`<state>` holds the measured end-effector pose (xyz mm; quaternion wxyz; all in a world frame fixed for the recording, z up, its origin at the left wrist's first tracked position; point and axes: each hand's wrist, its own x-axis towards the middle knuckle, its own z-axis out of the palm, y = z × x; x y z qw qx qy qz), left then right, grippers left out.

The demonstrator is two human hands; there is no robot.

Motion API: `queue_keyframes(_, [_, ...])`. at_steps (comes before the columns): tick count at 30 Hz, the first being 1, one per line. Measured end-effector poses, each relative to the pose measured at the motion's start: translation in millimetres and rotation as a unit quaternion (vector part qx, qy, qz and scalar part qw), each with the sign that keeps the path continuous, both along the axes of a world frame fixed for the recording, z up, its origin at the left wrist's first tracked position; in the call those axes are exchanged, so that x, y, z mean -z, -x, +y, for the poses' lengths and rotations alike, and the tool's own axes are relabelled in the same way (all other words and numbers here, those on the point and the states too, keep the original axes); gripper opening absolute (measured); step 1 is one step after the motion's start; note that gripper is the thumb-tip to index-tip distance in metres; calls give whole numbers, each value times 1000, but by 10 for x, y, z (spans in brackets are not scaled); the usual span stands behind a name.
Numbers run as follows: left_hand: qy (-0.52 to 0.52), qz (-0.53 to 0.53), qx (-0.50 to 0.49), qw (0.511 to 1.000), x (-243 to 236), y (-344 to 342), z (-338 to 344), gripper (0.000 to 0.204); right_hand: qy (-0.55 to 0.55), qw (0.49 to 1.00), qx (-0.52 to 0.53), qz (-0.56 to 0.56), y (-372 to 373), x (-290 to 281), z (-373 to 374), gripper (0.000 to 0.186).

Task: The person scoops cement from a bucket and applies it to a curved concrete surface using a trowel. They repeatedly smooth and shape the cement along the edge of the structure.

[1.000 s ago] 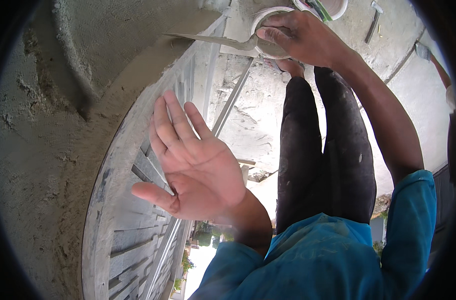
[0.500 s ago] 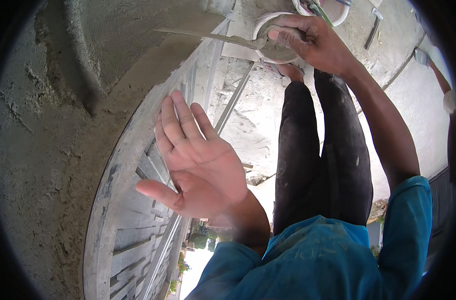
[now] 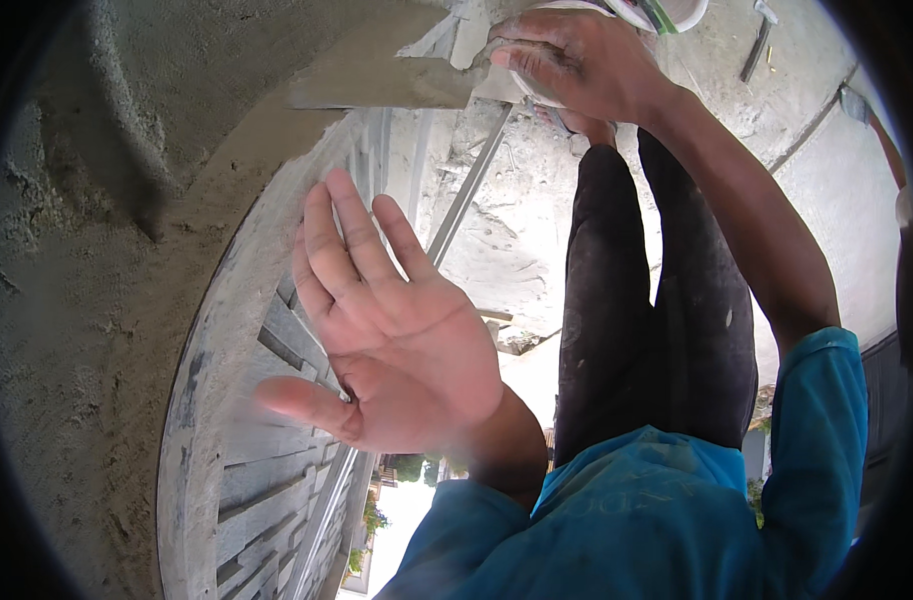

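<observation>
My right hand [image 3: 582, 65] is closed around a plastering trowel [image 3: 417, 85] at the top of the view. Its flat grey blade points left and lies against or very close to the wet mortar edge of the wall [image 3: 227, 190]; contact is hard to make out. The fingers partly hide the handle. My left hand [image 3: 397, 330] is raised palm up with its fingers stretched and nothing in it. It is beside the wall's curved lower edge, apart from the trowel.
A white bucket [image 3: 530, 92] stands behind my right hand, mostly hidden. Another white container [image 3: 695, 14] is at the top edge. A hammer [image 3: 758, 45] lies on the dusty floor. Stacked grey slats [image 3: 267, 500] run below the wall. Another person's arm [image 3: 885, 150] shows at the far right.
My right hand has moved left, away from over the bucket, and the trowel blade has turned from edge-on to broadside near the wall. My left hand has shifted slightly left, still stretched.
</observation>
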<state>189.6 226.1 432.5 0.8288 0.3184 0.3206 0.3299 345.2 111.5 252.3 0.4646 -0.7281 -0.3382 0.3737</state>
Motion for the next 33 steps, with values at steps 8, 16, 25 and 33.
queue_keyframes(8, [16, -18, -17, 1000, -5, 12, -21, 109, 37, 997, 38, 52, -39, -413, -95, 40])
queue_keyframes(16, [17, -10, -16, 1000, -33, -33, -11, 109, 194, 980, -10, -31, -171, 157, 147, 33])
queue_keyframes(25, [4, -9, 7, 1000, -3, 34, 15, 111, 181, 980, -81, 11, -268, -567, 153, 36])
queue_keyframes(33, [13, -21, 3, 1000, 1, 6, 3, 109, 179, 981, -63, -47, -115, -890, 154, 36])
